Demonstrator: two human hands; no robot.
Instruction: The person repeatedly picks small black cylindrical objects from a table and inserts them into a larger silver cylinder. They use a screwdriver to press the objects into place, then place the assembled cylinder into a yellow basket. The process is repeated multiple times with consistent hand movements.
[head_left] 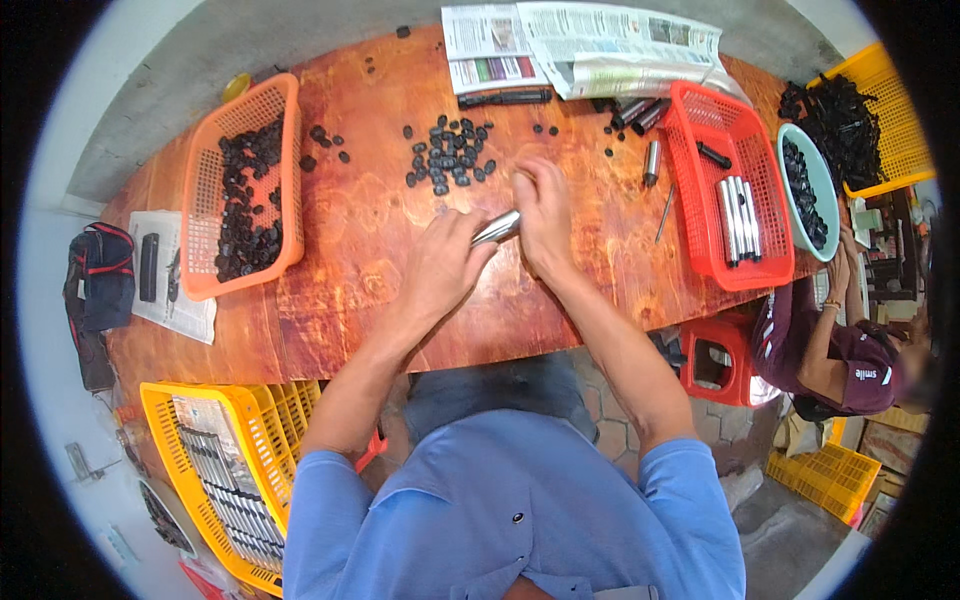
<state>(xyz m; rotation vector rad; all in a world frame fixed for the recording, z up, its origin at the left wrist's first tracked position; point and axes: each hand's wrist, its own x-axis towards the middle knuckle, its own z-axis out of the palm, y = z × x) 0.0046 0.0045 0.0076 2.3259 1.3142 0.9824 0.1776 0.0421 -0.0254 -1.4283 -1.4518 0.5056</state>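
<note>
Far left, on the floor: dark bag [97, 290] with red trim, beside a sheet of paper [170, 290] lying at the table's end. Below it, yellow crate [215, 470] stacked with silver tubes in rows.

On the wooden table [340, 290], left: orange basket [243, 190] part-filled with small black caps. A few loose caps just right of it.

Centre: loose pile of black caps [452, 152] on the bare table, just beyond the hands.

Left hand [440, 265]: fingers curled closed around the lower end of a silver metal tube [497, 228]; tube tilted, upper end pointing up and right. Right hand [540, 215]: closed over the tube's upper end, fingertips bunched at its tip; whether a cap sits under them cannot be told. Tube held above the table, between both hands, near the cap pile.

Rear centre: newspapers [580, 45] spread flat, a black tube [505, 97] at their lower edge.

Right: red basket [735, 190] holding several silver tubes side by side and one black piece. One silver tube [651, 160] and a thin rod lie just left of it. Further right: pale green bowl [805, 190] of black caps, then a yellow basket [875, 120] of black parts.

Lower right: another person in a dark red shirt [830, 350], seated near a red stool [715, 360].
</note>
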